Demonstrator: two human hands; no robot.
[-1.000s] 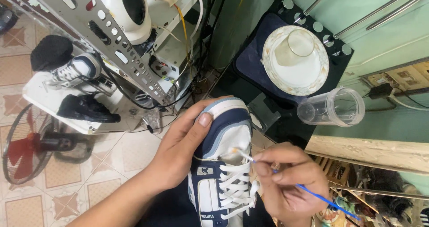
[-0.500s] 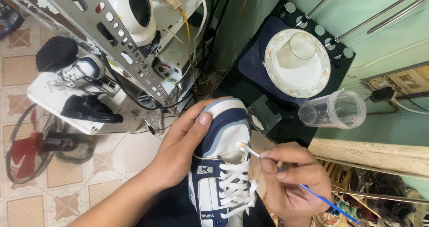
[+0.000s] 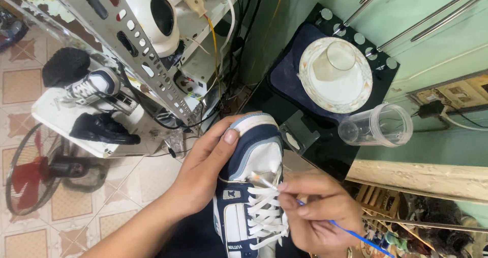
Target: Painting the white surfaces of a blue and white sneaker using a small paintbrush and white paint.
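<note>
My left hand [image 3: 206,174] wraps around the toe of the navy-and-white sneaker [image 3: 249,187], gripping it. My right hand [image 3: 317,215], just beside the sneaker's laces, pinches a thin blue-handled brush [image 3: 325,218], its tip touching the sneaker's toe.

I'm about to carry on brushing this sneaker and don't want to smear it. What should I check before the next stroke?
1. Left hand steadies the sneaker at its toe side: ok.
2. Right hand has a firm grip on the blue-handled brush: ok.
3. Brush tip rests on the white panel above the laces: ok.
4. Amount of liquid on the tip: cannot tell.
5. Clear plastic cup lies on its side, apart from the hands: ok.
</note>
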